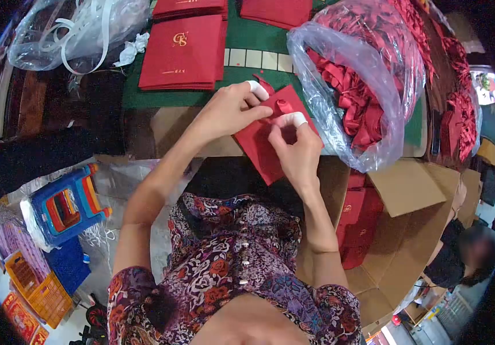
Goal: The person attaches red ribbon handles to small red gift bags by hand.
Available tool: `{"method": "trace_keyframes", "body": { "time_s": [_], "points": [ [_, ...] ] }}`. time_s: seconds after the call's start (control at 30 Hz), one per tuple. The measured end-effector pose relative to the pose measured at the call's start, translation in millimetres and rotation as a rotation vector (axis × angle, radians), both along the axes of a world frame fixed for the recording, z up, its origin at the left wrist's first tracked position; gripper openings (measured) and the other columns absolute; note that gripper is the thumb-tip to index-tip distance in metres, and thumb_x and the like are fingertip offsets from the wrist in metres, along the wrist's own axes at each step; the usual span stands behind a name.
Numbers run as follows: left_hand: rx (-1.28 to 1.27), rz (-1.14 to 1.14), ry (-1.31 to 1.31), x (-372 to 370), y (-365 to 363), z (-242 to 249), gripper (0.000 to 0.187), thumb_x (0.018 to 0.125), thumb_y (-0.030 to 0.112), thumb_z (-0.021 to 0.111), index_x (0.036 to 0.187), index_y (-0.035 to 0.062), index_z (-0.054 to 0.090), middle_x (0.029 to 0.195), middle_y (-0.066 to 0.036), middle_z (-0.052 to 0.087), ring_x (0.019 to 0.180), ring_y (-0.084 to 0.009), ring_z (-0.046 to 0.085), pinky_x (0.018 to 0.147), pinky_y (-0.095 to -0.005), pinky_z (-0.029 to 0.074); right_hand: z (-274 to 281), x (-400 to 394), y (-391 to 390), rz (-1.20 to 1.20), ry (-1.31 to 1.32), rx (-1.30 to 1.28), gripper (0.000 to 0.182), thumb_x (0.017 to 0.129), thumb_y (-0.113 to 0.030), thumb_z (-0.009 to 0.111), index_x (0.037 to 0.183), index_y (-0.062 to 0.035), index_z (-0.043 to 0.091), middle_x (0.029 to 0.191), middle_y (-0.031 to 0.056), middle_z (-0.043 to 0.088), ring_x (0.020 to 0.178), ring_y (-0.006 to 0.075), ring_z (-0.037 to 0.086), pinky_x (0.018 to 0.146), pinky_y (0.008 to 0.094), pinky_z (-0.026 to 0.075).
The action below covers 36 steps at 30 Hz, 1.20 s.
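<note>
A red envelope-like card (262, 150) lies tilted over the table's front edge, between both hands. My left hand (233, 109) is at its upper left, fingers bent together around red ribbon, with a white covering on one fingertip. On the card's upper part sits a red ribbon loop (284, 106). My right hand (296, 141) pinches at the ribbon just below this loop; one of its fingertips is also covered in white. To the right, an open clear plastic bag (383, 129) holds many red ribbon bows (348, 95).
Stacks of red printed cards (182, 53) stand on the green table top (138, 98). A plastic bag with white ribbon (86, 34) is upper left. An open cardboard box (400, 259) with red cards stands lower right. Another person (460, 253) is at the far right.
</note>
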<state>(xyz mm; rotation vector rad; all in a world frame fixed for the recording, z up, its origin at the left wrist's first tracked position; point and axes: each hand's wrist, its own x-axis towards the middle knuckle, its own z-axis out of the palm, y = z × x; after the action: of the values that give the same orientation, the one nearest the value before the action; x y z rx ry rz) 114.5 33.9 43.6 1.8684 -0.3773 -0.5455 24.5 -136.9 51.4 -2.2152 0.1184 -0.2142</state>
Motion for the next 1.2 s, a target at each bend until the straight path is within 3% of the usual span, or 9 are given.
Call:
{"method": "trace_keyframes", "body": {
  "time_s": [0.17, 0.3, 0.5, 0.6, 0.73, 0.83, 1.1, 1.17, 1.2],
  "points": [
    [-0.021, -0.019, 0.075, -5.2, 3.0, 9.1, 0.022, 0.093, 0.007, 0.067, 0.112, -0.0027, 0.061, 0.089, -0.005, 0.069, 0.089, -0.0084, 0.065, 0.079, -0.0258, 0.053, -3.1, 3.6, -1.6, 0.021, 0.031, 0.124, 0.015, 0.088, -0.004, 0.070, 0.102, -0.0010, 0.068, 0.087, 0.0056, 0.071, 0.076, 0.0108, 0.067, 0.071, 0.0280, 0.053],
    [-0.049, -0.013, 0.054, -5.5, 1.5, -4.3, 0.023, 0.094, 0.006, 0.064, 0.115, -0.0023, 0.060, 0.090, -0.004, 0.068, 0.088, -0.0073, 0.064, 0.078, -0.0263, 0.053, -5.5, 5.7, 0.2, 0.075, -0.026, -0.014, 0.018, 0.087, -0.006, 0.073, 0.104, -0.0015, 0.070, 0.091, 0.0075, 0.072, 0.080, 0.0141, 0.068, 0.074, 0.0283, 0.053],
    [0.222, -0.096, -0.136, -22.4, 13.6, 29.9, 0.033, 0.087, 0.011, 0.071, 0.116, 0.0004, 0.060, 0.092, -0.009, 0.068, 0.078, -0.0187, 0.066, 0.072, -0.0322, 0.052, -8.5, 7.2, -2.7, 0.061, -0.088, -0.047, 0.015, 0.085, -0.008, 0.075, 0.099, -0.0018, 0.071, 0.093, 0.0103, 0.072, 0.082, 0.0190, 0.068, 0.075, 0.0302, 0.053],
    [0.391, -0.033, -0.471, -35.7, 22.2, 16.6, 0.037, 0.079, 0.012, 0.076, 0.113, 0.0056, 0.062, 0.088, -0.010, 0.063, 0.081, -0.0267, 0.063, 0.073, -0.0389, 0.051, -8.7, 5.7, -6.6, 0.070, -0.092, -0.017, 0.014, 0.083, -0.008, 0.075, 0.095, -0.0020, 0.072, 0.091, 0.0104, 0.071, 0.080, 0.0187, 0.067, 0.073, 0.0300, 0.053],
    [0.294, -0.010, -0.266, -35.5, 18.8, 15.2, 0.031, 0.078, 0.008, 0.075, 0.107, 0.0061, 0.065, 0.087, -0.010, 0.064, 0.080, -0.0245, 0.063, 0.074, -0.0367, 0.051, -4.0, -0.6, -4.4, 0.140, -0.065, -0.043, 0.012, 0.081, -0.009, 0.075, 0.091, -0.0024, 0.071, 0.083, 0.0083, 0.068, 0.071, 0.0168, 0.064, 0.067, 0.0298, 0.051],
    [0.255, 0.024, -0.230, -36.1, 15.9, 25.6, 0.029, 0.080, 0.007, 0.073, 0.109, 0.0060, 0.067, 0.087, -0.010, 0.066, 0.080, -0.0228, 0.064, 0.075, -0.0351, 0.052, 1.2, -2.7, -0.8, 0.146, -0.071, -0.143, 0.011, 0.080, -0.009, 0.075, 0.089, -0.0028, 0.071, 0.077, 0.0073, 0.066, 0.068, 0.0160, 0.062, 0.064, 0.0304, 0.050],
    [0.159, 0.037, -0.194, -36.7, 14.8, 25.6, 0.024, 0.088, 0.008, 0.065, 0.111, 0.0065, 0.068, 0.090, -0.011, 0.070, 0.081, -0.0213, 0.067, 0.077, -0.0340, 0.053, 11.4, -2.1, 0.1, 0.118, 0.076, -0.064, 0.013, 0.080, -0.010, 0.074, 0.087, -0.0010, 0.070, 0.075, 0.0091, 0.069, 0.065, 0.0126, 0.064, 0.064, 0.0282, 0.051],
    [0.139, 0.053, -0.151, -37.1, 14.5, 27.4, 0.023, 0.089, 0.009, 0.064, 0.111, 0.0069, 0.069, 0.090, -0.011, 0.070, 0.081, -0.0215, 0.067, 0.077, -0.0339, 0.053, 12.9, -1.7, 1.4, 0.135, 0.079, -0.011, 0.014, 0.077, -0.017, 0.075, 0.082, -0.0053, 0.069, 0.072, 0.0099, 0.065, 0.064, 0.0225, 0.064, 0.062, 0.0365, 0.051],
    [0.162, 0.055, -0.146, -37.4, 14.2, 27.5, 0.023, 0.090, 0.009, 0.064, 0.112, 0.0078, 0.070, 0.089, -0.011, 0.070, 0.080, -0.0217, 0.067, 0.076, -0.0340, 0.053, 14.5, -1.6, 2.1, 0.135, 0.080, -0.011, 0.014, 0.077, -0.017, 0.075, 0.082, -0.0053, 0.069, 0.072, 0.0099, 0.065, 0.064, 0.0225, 0.064, 0.062, 0.0365, 0.051]
  ]
}}
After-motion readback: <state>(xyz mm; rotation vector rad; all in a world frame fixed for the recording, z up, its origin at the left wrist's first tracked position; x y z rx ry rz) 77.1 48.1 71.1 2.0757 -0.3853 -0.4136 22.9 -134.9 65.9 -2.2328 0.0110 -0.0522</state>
